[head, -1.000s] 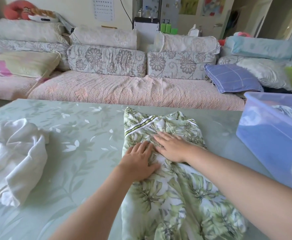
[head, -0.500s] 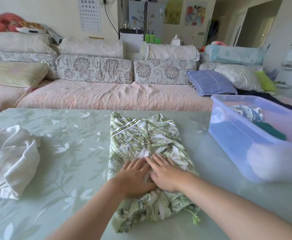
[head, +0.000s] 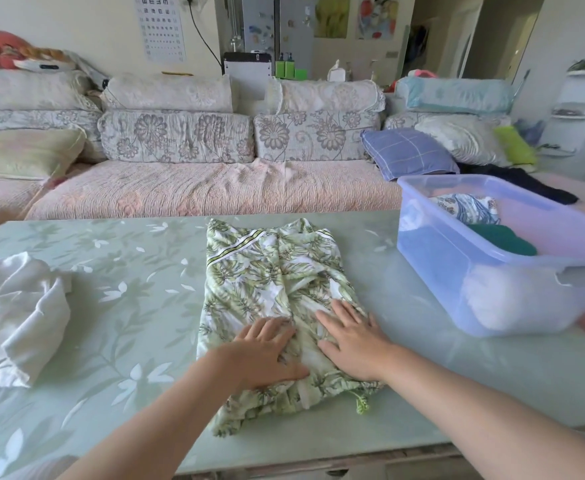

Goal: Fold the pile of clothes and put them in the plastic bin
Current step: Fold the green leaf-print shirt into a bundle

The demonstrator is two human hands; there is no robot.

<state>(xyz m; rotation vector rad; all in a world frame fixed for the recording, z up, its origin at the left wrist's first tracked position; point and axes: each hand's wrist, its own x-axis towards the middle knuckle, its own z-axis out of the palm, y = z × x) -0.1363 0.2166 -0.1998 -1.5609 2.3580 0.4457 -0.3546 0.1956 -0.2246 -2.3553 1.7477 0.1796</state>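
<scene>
Both hands are lying flat and relaxed; they are pressing on cloth and are not grasping anything. The left hand (head: 265, 351) is pressing with straight fingers on the near part of the green leaf-print garment (head: 273, 271), and its thumb is pointing to the right. The right hand (head: 353, 341) is pressing just beside it, its fingers straight and a little spread, pointing toward the far edge of the table (head: 128, 306). A narrow strip of cloth is showing between the two hands. Both bare forearms are reaching in over the near edge.

The garment is lying in the middle of the table, folded into a long narrow shape that is running from near to far, with a striped band at its far end.

The plastic bin (head: 457, 271) is standing at the right side of the table, apart from the garment, with its top open. Inside, a blue and white patterned cloth (head: 464, 209) is lying at the far end, and a dark green cloth (head: 502, 239) is lying just beside it. Through the translucent wall a white bundle (head: 512, 303) is showing at the near end.

A crumpled white cloth (head: 17, 317) is lying at the left edge, well apart from the garment. A sofa (head: 214, 192) is standing behind the far edge.
</scene>
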